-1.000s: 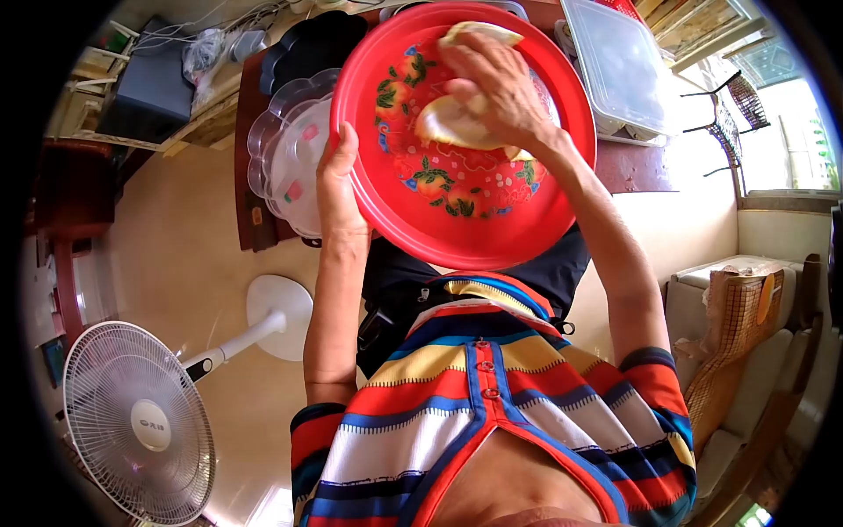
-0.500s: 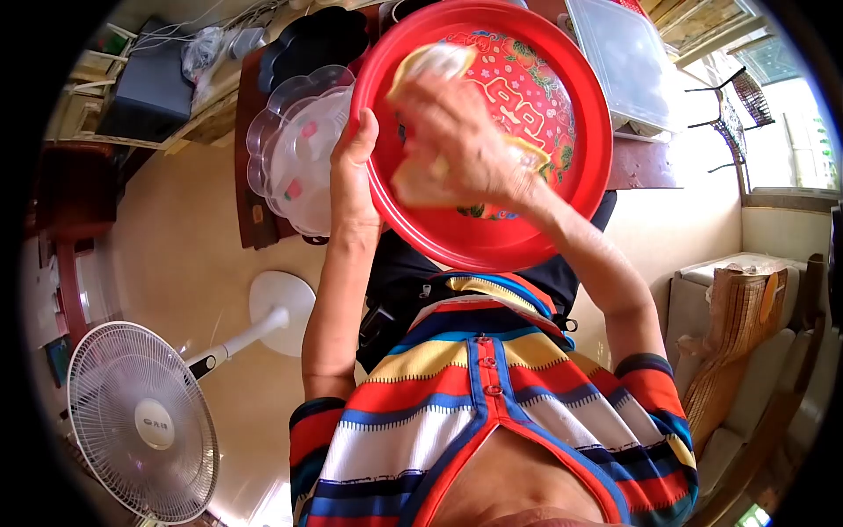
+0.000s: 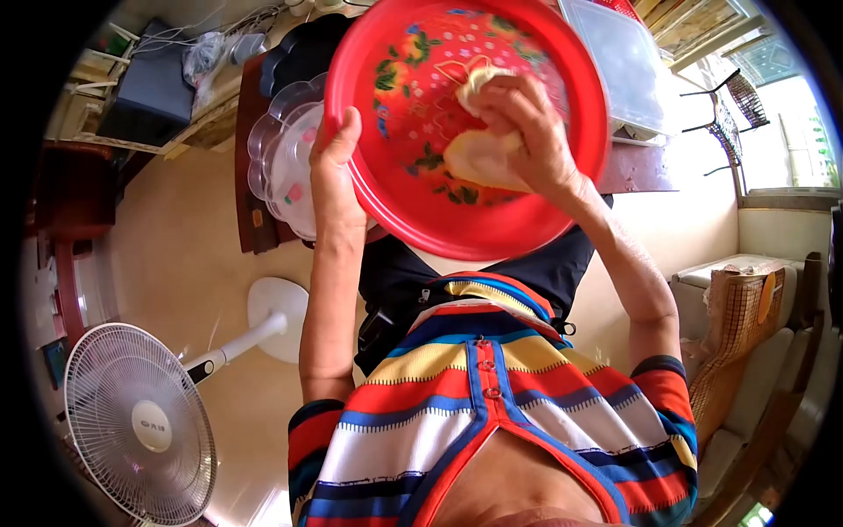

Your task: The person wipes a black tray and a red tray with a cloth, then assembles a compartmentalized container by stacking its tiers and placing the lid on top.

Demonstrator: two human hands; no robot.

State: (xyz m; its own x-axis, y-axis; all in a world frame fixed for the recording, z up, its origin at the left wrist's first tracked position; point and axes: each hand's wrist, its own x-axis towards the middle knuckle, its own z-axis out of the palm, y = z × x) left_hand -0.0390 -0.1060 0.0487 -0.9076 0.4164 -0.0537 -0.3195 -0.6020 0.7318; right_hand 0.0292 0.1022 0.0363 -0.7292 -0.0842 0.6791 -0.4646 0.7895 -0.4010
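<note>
My left hand (image 3: 335, 171) grips the left rim of a large round red tray (image 3: 457, 237), thumb on the near face and the other fingers hidden behind it. The tray is tilted up above my lap, its inside printed with flowers, leaves and yellow marks. Over the right part of that inside, my right hand (image 3: 537, 140) is closed on a pale cloth with yellow edging (image 3: 481, 160). The cloth lies against the printed surface, bunched at the top between the fingers and spread flat below.
Behind the tray, a dark red table (image 3: 645, 167) carries clear scalloped trays (image 3: 281, 132), a black scalloped tray (image 3: 307, 48) and a clear plastic box (image 3: 619, 70). A white standing fan (image 3: 140, 422) is at lower left. A wooden seat (image 3: 746, 307) stands at right, a wicker chair (image 3: 724, 123) beyond.
My right hand has moved the cloth from the tray's left side to its right side. The tray has shifted slightly left and turned, my left hand still on its rim.
</note>
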